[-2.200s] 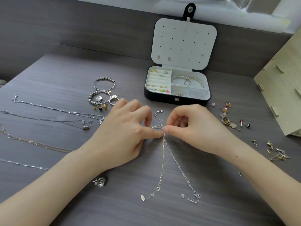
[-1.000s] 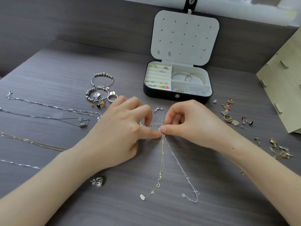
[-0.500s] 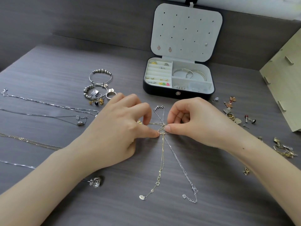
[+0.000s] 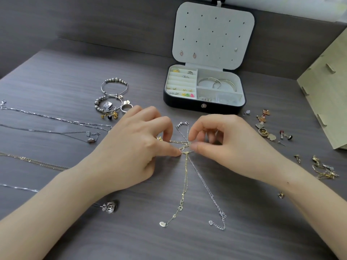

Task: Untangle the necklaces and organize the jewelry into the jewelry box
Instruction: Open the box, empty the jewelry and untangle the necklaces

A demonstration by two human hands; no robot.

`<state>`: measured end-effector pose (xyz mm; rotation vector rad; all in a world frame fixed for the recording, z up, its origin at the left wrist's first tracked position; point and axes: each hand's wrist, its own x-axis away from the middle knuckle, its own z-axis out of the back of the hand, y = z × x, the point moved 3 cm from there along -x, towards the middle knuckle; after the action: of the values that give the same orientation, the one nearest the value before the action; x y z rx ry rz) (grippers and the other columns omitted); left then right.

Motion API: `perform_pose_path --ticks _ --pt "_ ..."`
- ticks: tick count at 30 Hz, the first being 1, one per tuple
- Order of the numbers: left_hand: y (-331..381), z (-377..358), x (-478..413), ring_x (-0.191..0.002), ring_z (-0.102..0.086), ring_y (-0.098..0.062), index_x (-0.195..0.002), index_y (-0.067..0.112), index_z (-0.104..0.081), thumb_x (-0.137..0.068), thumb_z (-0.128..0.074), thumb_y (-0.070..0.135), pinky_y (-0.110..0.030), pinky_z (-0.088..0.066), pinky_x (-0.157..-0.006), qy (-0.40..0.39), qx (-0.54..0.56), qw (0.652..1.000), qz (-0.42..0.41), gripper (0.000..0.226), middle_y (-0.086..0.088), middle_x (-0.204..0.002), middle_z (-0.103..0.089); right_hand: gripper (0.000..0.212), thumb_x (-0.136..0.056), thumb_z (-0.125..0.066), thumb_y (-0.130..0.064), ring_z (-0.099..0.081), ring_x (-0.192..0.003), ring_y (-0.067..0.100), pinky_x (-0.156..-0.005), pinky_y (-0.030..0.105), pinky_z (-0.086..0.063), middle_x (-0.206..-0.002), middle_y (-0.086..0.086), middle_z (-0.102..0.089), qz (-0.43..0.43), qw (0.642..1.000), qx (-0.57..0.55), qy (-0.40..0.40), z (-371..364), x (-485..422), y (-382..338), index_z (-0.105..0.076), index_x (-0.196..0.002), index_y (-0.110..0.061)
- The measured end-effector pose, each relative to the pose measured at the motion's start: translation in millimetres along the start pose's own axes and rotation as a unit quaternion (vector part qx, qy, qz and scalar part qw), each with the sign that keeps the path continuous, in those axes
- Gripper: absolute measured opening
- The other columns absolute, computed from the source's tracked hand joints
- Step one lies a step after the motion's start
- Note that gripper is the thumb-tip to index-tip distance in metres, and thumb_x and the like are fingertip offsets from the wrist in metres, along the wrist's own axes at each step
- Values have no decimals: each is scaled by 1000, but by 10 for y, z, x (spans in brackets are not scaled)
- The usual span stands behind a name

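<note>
While the tangle is worked in the middle, the left end of the bench [image 4: 56,72] holds several chains [image 4: 56,121] laid out in long separate lines, well apart from one another. I take these to be the ones already freed, left straight so they cannot snarl again. Just right of them sit two beaded bracelets [image 4: 116,79] with a ring [image 4: 126,107] beside them, grouped as if waiting their turn. A small silver pendant [image 4: 110,207] lies near the left forearm.

The left hand [image 4: 135,145] rests low over the bench, thumb and forefinger pinching the knot [image 4: 185,147] from its side, the other fingers curled out of the way. From that knot a gold chain [image 4: 185,184] and a silver chain [image 4: 204,184] fan down toward the person. Their clasp ends lie apart, likely spread so each strand can be followed. Short loops poke out above the knot.

Behind it stands the jewelry box [image 4: 204,107], lid up, with rings in the slotted left part and bangles in the back right compartment; no necklace is in it yet. The right hand [image 4: 231,147] pinches the same knot from the opposite side, thumb and fingertip closed on the fine links, so the two hands can tease it open between them. Further right, loose earrings [image 4: 261,125] are scattered on the bench, and a pale wooden panel [image 4: 328,91] stands at the edge.
</note>
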<state>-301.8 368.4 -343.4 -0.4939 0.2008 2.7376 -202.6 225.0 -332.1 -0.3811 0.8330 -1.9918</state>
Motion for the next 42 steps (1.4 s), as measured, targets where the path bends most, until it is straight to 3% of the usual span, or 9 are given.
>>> perform_pose_path --ticks 5,12,16,21,24,27,31,42 --pt "14 12 -8 -76 -37 -19 -87 32 -75 -64 -31 9 -34 -23 -59 5 1 1000 -1 54 0 -81 -58 16 -70 -70 -42 -44 -76 6 -71 19 -35 -78 -13 -52 112 984 90 -103 -126 196 -137 -70 -86 -37" --pt "16 20 6 -74 -35 -18 -85 31 -76 -63 -29 9 -31 -21 -60 14 2 1000 -9 57 2 -80 -58 10 -80 -58 -38 -37 -78 2 -69 16 -34 -78 -18 -46 125 969 162 -137 -225 337 -163 -62 -75 -31" --pt "6 20 5 -75 -35 -17 -85 32 -76 -63 -28 11 -28 -21 -62 21 -1 1000 -9 57 2 -79 -58 12 -84 -56 -34 -45 -75 4 -70 14 -35 -80 -15 -50 71 991 43 -103 -111 362 -149 -50 -74 -37" --pt "16 26 0 -69 -47 -23 -82 32 -76 -61 -25 12 -29 -25 -62 23 -4 1000 -10 59 2 -76 -58 10 -82 -56 -32 -42 -65 5 -61 17 -35 -70 -15 -52 -18 995 -79 -55 2 274 -86 -59 -73 -28" --pt "29 33 -6 -66 -50 -24 -82 32 -76 -61 -25 12 -29 -24 -62 20 -7 1000 -11 59 2 -74 -57 10 -81 -55 -31 -46 -67 9 -64 24 -39 -79 0 -59 -47 986 -156 -38 7 219 -104 -60 -77 -24" --pt "34 43 -8 -65 -49 -24 -82 31 -77 -61 -25 13 -29 -24 -62 23 -8 1000 -12 59 2 -74 -57 9 -86 -54 -20 -47 -57 11 -61 25 -42 -80 14 -61 -45 974 -223 -17 15 153 -156 -56 -80 -14" --pt "38 44 -11 -65 -49 -25 -81 31 -76 -62 -26 13 -29 -25 -61 21 -11 1000 -13 57 2 -73 -57 13 -95 -47 -1 -52 -56 9 -57 23 -47 -75 8 -62 -54 970 -237 22 9 60 -163 -53 -83 -3" --pt "20 25 -11 -65 -49 -24 -80 31 -76 -61 -26 13 -29 -28 -60 20 -9 1000 -12 56 2 -73 -57 20 -93 -48 2 -55 -58 12 -60 24 -48 -77 4 -64 -25 992 -120 34 -29 -36 -121 -51 -79 -12"
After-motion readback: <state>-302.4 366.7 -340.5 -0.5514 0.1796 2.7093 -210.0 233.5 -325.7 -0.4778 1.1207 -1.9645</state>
